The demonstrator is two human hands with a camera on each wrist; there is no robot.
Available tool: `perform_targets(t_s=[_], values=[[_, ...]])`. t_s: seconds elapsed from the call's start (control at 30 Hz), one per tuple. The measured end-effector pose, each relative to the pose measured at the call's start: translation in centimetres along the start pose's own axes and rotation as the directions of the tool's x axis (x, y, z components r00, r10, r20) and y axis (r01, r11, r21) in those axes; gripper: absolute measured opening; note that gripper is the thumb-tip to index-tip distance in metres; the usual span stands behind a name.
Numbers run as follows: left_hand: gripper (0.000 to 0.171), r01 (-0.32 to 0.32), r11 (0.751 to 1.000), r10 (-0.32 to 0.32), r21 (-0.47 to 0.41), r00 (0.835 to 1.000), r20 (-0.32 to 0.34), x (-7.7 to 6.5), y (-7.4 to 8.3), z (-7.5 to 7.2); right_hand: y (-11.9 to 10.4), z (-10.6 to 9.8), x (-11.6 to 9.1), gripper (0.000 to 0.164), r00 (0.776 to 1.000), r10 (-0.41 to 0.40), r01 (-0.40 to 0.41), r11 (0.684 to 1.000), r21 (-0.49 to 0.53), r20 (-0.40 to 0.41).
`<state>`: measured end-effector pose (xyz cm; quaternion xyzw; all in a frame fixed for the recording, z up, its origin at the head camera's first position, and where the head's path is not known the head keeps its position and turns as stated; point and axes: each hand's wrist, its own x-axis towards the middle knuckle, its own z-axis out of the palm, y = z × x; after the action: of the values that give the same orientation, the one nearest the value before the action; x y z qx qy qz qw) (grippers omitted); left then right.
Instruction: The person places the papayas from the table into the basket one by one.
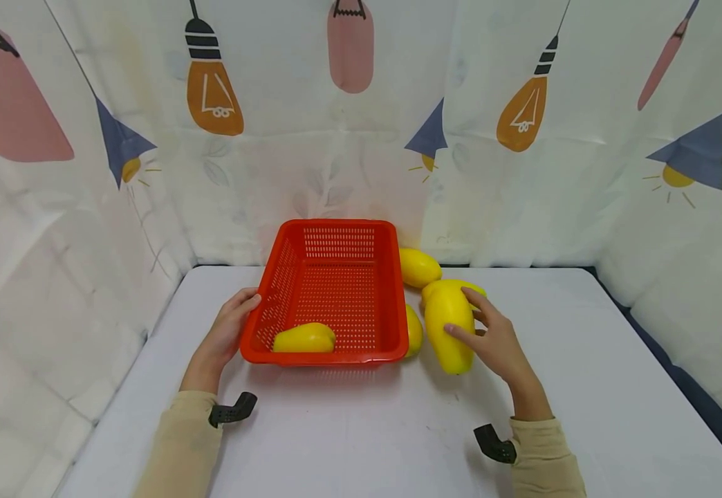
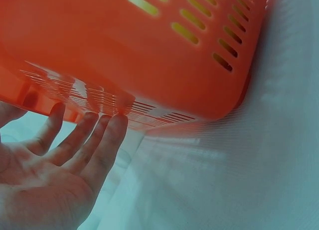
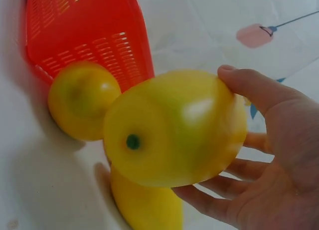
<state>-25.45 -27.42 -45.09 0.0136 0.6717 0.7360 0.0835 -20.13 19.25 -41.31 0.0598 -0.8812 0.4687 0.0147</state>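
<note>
My left hand (image 1: 227,335) holds the red plastic basket (image 1: 401,297) by its left side, thumb at the rim and fingers (image 2: 107,145) against the slotted outer wall. One yellow papaya (image 1: 305,339) lies inside the basket near its front. To the right of the basket, my right hand (image 1: 492,342) grips another yellow papaya (image 3: 174,130) between thumb and fingers, its green-dotted end facing the right wrist camera. Behind the held fruit lies a further papaya (image 1: 469,284), partly covered by it. One more papaya (image 3: 82,100) sits close against the basket's right wall.
Another yellow papaya (image 1: 420,268) rests at the basket's back right corner. All stand on a white table (image 1: 348,436), with a printed curtain (image 1: 361,152) along its back edge. Black wrist camera mounts (image 1: 494,444) stick out from both sleeves.
</note>
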Motion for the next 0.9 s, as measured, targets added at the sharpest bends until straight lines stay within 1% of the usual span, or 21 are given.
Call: perform_targets(t_s=[0.1,0.23,0.47,0.6,0.8,0.9], values=[[0.034,-0.005,1.0,0.005,-0.006,1.0,0.004,0.0,0.0,0.1,-0.2,0.0,-0.1,0.074,1.0,-0.019,0.019,0.999,0.029,-0.023],[0.034,0.001,1.0,-0.001,0.009,1.0,0.003,0.1,-0.1,0.0,-0.2,0.1,-0.1,0.069,0.996,-0.06,0.062,0.997,0.045,-0.06],[0.036,0.018,1.0,-0.018,0.023,1.0,-0.001,0.0,-0.2,-0.2,-0.6,0.3,0.0,0.065,0.993,-0.09,0.095,0.993,0.064,-0.08],[0.035,0.024,1.0,-0.024,0.017,1.0,-0.001,0.0,-0.3,-0.3,-0.7,0.4,0.0,0.063,0.993,-0.09,0.095,0.994,0.055,-0.081],[0.032,-0.001,1.0,0.001,0.005,1.0,0.0,0.0,-0.1,-0.2,-1.1,0.5,0.0,0.063,0.995,-0.073,0.078,0.995,0.067,-0.073],[0.03,-0.001,1.0,0.001,-0.002,1.0,0.003,0.1,0.0,-0.1,-1.3,0.4,-0.1,0.063,0.995,-0.07,0.075,0.995,0.071,-0.068]])
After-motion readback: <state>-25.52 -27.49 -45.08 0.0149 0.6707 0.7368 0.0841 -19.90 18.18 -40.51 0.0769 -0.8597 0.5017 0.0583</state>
